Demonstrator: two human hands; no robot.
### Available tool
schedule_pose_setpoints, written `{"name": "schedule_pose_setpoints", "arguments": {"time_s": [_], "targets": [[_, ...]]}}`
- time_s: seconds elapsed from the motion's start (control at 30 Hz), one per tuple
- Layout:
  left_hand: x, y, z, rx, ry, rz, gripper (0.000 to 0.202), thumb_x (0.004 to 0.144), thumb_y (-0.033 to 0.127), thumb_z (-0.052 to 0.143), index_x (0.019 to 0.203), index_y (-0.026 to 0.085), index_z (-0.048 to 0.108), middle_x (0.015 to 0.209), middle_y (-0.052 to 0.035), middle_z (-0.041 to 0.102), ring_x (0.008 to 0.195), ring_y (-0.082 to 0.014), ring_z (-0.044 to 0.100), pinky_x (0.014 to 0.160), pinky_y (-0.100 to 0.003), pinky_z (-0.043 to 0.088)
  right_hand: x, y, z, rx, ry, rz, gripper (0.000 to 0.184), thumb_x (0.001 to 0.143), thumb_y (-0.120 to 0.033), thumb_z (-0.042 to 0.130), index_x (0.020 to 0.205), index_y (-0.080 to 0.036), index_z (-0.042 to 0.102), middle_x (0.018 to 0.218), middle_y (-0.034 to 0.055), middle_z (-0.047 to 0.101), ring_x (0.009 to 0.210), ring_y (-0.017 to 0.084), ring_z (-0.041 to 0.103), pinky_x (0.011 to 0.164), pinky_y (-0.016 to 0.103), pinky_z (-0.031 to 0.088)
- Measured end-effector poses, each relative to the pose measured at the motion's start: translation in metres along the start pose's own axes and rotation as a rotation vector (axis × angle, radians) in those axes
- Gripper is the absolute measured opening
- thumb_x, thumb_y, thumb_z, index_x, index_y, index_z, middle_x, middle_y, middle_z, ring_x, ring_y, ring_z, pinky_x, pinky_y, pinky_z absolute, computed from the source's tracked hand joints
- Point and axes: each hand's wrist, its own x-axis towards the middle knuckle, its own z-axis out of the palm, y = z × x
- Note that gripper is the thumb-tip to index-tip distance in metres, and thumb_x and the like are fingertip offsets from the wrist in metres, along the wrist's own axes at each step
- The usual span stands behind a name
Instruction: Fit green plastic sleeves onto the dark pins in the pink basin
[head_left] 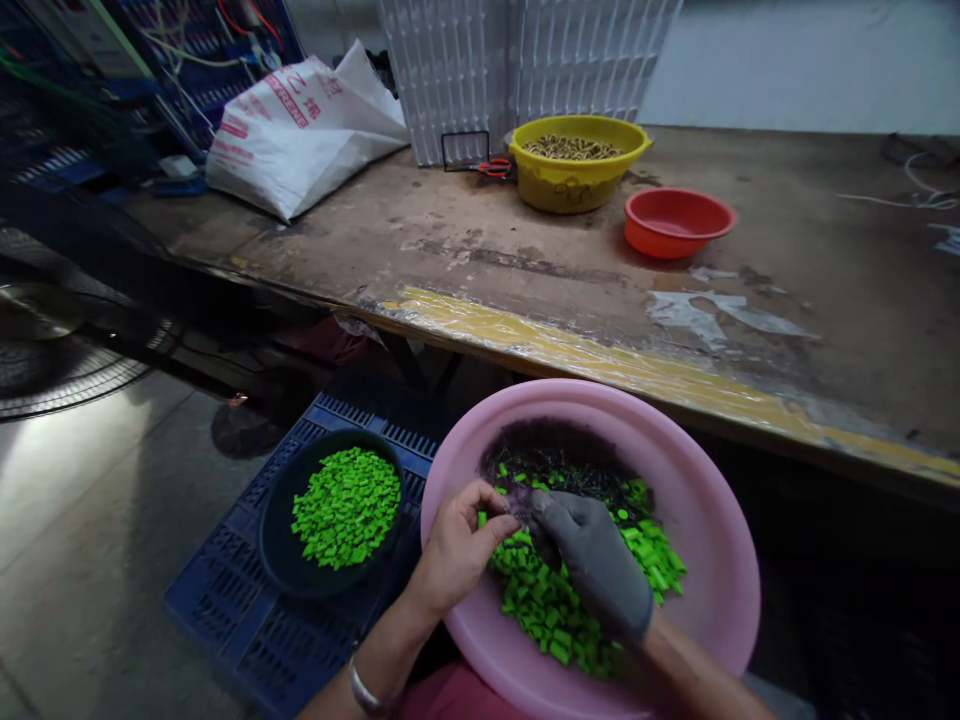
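My left hand (pixel 463 548), bare with a bracelet at the wrist, is over the pink basin (pixel 720 520), its thumb and fingertips close together. My right hand (pixel 592 550) wears a grey glove, its thumb and fingers pinched close to the left fingertips. Something thin and dark shows between the two hands, too small to name. Below them lie many bright green short pieces (pixel 555 610). A tangle of fine black strands (pixel 559 455) covers the basin's far side, with a few green pieces among it.
At left, a dark green bowl (pixel 274 545) of green pieces sits on a blue plastic pallet (pixel 217 590). The workbench (pixel 487 240) holds a yellow basin (pixel 559 190) of small brass-coloured parts, a red bowl (pixel 667 235), scissors (pixel 495 168) and a white sack (pixel 315 140). A fan (pixel 67 340) stands far left.
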Motion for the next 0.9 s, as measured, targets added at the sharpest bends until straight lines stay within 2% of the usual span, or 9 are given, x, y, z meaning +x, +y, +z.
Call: {"name": "schedule_pose_setpoints", "arguments": {"time_s": [0.13, 0.23, 0.3, 0.37, 0.5, 0.6, 0.7, 0.8, 0.9], "targets": [[0.001, 0.001, 0.001, 0.041, -0.078, -0.044, 0.017, 0.076, 0.023, 0.067, 0.091, 0.015, 0.065, 0.082, -0.0031, 0.062, 0.08, -0.0156, 0.055, 0.074, -0.026, 0.042, 0.0, -0.001, -0.004, -0.03, 0.121, -0.05, 0.034, 0.09, -0.039, 0.043, 0.063, -0.02, 0.053, 0.062, -0.002, 0.054, 0.06, 0.014, 0.047, 0.057, 0.025, 0.037], [0.001, 0.004, -0.003, -0.219, -0.15, -0.136, 0.033, 0.074, 0.021, 0.066, 0.107, 0.015, 0.062, 0.096, -0.0062, 0.061, 0.083, -0.0152, 0.055, 0.071, -0.025, 0.045, 0.001, 0.001, -0.004, -0.035, 0.155, -0.007, 0.02, 0.087, -0.033, 0.049, 0.083, -0.02, 0.064, 0.078, 0.0009, 0.065, 0.073, 0.017, 0.057, 0.068, 0.027, 0.044], [0.0, 0.006, -0.006, -0.426, -0.183, -0.205, 0.035, 0.072, 0.019, 0.066, 0.106, 0.013, 0.06, 0.098, -0.0075, 0.06, 0.082, -0.0143, 0.057, 0.067, -0.024, 0.046, 0.001, 0.002, -0.003, -0.053, 0.152, 0.004, 0.018, 0.086, -0.029, 0.05, 0.089, -0.02, 0.065, 0.084, 0.0015, 0.068, 0.078, 0.018, 0.06, 0.072, 0.028, 0.046], [0.0, 0.005, -0.008, -0.554, -0.195, -0.256, 0.033, 0.071, 0.021, 0.069, 0.101, 0.012, 0.058, 0.091, -0.0073, 0.062, 0.074, -0.0128, 0.058, 0.062, -0.022, 0.047, 0.0, 0.002, -0.002, -0.073, 0.144, -0.045, 0.016, 0.085, -0.026, 0.052, 0.088, -0.021, 0.067, 0.086, 0.0013, 0.068, 0.081, 0.017, 0.061, 0.075, 0.029, 0.047], [-0.001, -0.002, -0.008, -0.613, -0.16, -0.287, 0.037, 0.072, 0.03, 0.073, 0.1, 0.012, 0.056, 0.07, -0.0036, 0.063, 0.053, -0.0098, 0.056, 0.05, -0.021, 0.044, -0.001, -0.002, -0.001, -0.105, 0.121, -0.203, 0.017, 0.085, -0.02, 0.054, 0.089, -0.022, 0.07, 0.088, 0.001, 0.066, 0.084, 0.016, 0.06, 0.077, 0.027, 0.047], [-0.001, -0.005, -0.005, -0.653, -0.077, -0.295, 0.039, 0.068, 0.033, 0.078, 0.094, 0.011, 0.059, 0.072, -0.0042, 0.065, 0.055, -0.0102, 0.058, 0.049, -0.02, 0.044, -0.003, -0.006, -0.001, -0.133, 0.122, -0.266, 0.019, 0.086, -0.017, 0.053, 0.092, -0.023, 0.07, 0.088, 0.0005, 0.066, 0.082, 0.015, 0.061, 0.075, 0.026, 0.048], [-0.001, -0.002, -0.004, -0.707, -0.014, -0.3, 0.037, 0.062, 0.03, 0.083, 0.085, 0.011, 0.062, 0.077, -0.0035, 0.066, 0.059, -0.0084, 0.059, 0.055, -0.019, 0.046, -0.006, -0.007, 0.002, -0.234, 0.149, -0.356, 0.016, 0.087, -0.017, 0.055, 0.088, -0.024, 0.069, 0.085, 0.0006, 0.066, 0.08, 0.015, 0.062, 0.073, 0.026, 0.048], [-0.001, 0.003, -0.005, -0.735, -0.011, -0.319, 0.033, 0.061, 0.024, 0.084, 0.085, 0.012, 0.065, 0.081, -0.002, 0.066, 0.063, -0.0075, 0.059, 0.061, -0.019, 0.048, -0.009, -0.005, 0.004, -0.376, 0.184, -0.513, 0.013, 0.089, -0.019, 0.055, 0.09, -0.023, 0.067, 0.086, 0.0023, 0.065, 0.08, 0.016, 0.062, 0.072, 0.027, 0.049], [-0.001, 0.004, -0.005, -0.754, -0.01, -0.329, 0.033, 0.061, 0.026, 0.084, 0.084, 0.013, 0.065, 0.077, -0.0004, 0.064, 0.063, -0.0084, 0.059, 0.06, -0.02, 0.048, -0.011, 0.0, 0.006, -0.493, 0.231, -0.622, 0.014, 0.092, -0.02, 0.051, 0.091, -0.022, 0.065, 0.087, 0.004, 0.064, 0.08, 0.016, 0.061, 0.071, 0.028, 0.048]]}}
